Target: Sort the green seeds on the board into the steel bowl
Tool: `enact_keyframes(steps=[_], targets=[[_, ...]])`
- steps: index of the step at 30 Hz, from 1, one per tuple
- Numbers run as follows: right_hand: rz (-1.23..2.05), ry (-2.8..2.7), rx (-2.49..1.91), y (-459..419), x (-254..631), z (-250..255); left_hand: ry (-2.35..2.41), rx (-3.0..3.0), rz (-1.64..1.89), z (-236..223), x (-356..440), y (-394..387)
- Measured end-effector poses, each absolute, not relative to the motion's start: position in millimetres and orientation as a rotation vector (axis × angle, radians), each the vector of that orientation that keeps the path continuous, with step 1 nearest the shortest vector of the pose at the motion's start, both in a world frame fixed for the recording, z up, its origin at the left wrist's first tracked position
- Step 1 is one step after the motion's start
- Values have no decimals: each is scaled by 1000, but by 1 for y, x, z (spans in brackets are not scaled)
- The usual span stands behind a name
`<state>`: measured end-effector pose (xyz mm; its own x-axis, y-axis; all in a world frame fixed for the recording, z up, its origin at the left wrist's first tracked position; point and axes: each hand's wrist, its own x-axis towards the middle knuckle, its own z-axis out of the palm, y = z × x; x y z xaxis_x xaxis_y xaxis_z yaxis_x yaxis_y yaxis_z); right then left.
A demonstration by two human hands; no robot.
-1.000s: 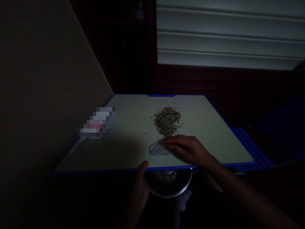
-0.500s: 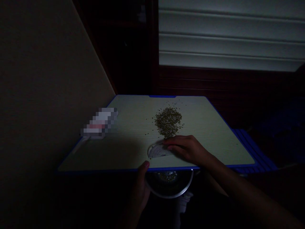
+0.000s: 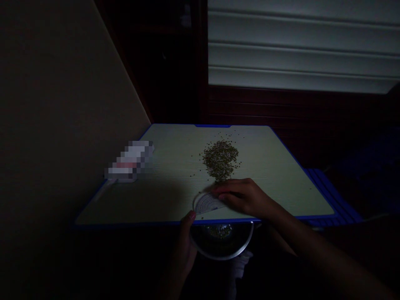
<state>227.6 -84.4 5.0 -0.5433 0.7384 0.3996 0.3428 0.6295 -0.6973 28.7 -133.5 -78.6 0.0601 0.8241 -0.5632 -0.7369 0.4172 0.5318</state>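
Note:
My right hand point(image 3: 242, 195) pinches a clear protractor point(image 3: 206, 203) against the tabletop, close to its front edge. Just beyond the fingers lies a pile of small greenish-brown beans or seeds point(image 3: 220, 158), with stray ones scattered around it. A metal bowl point(image 3: 239, 251) hangs below the table's front edge, some of the same grains point(image 3: 219, 231) at its bottom. Closed on the bowl's left side is my left hand point(image 3: 187, 241), its thumb up at the table edge near the protractor's left end. The fingers under the bowl are hidden in the dark.
The pale table point(image 3: 168, 166) has a blue rim. On its left side lies a blurred-out white and pink object point(image 3: 131, 160) with a cord-like strip. A wall point(image 3: 62, 104) borders the left, and a dark wooden cabinet with pale slats point(image 3: 296, 50) stands behind.
The protractor has tilted, its left end coming slightly nearer the table's front edge and my left thumb. My right hand shifted slightly with it; the left hand and bowl stayed put.

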Motion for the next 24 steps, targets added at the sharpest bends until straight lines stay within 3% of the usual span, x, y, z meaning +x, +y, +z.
enact_keyframes(steps=[24], targets=[[942,-2046,-1027,-93,232,5,981,146,1136,-76,30,-135]])
